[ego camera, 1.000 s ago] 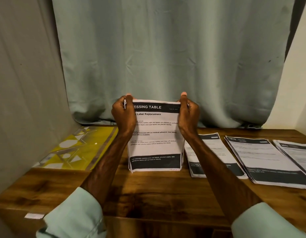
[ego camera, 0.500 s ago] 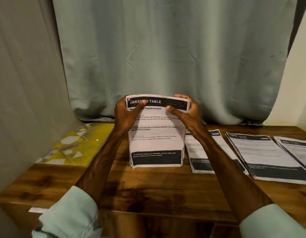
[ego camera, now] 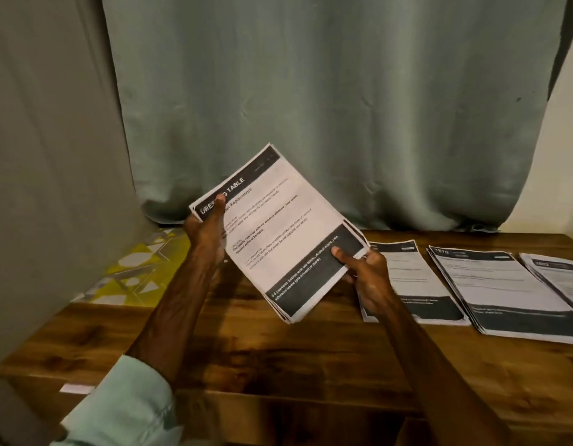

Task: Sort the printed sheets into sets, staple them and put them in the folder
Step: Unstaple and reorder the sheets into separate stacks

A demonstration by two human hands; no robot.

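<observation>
Head view: DRESSING TABLE sheet set [ego camera: 285,233], upright earlier, now tilts right of the yellow folder [ego camera: 133,272]. Left hand [ego camera: 204,233] pinches its header, right hand [ego camera: 365,272] its footer corner; stapling likely follows.

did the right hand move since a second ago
Yes. The right hand went from the top edge of the held sheets, in front of the curtain, down to their bottom corner, in front of the leftmost pile on the table.

The dimly lit wooden table [ego camera: 310,365] is being bordered at its far edge by a pale green curtain [ego camera: 310,91], at its left edge by a grey panel [ego camera: 37,156], and at its right by a cream wall [ego camera: 570,149].
</observation>
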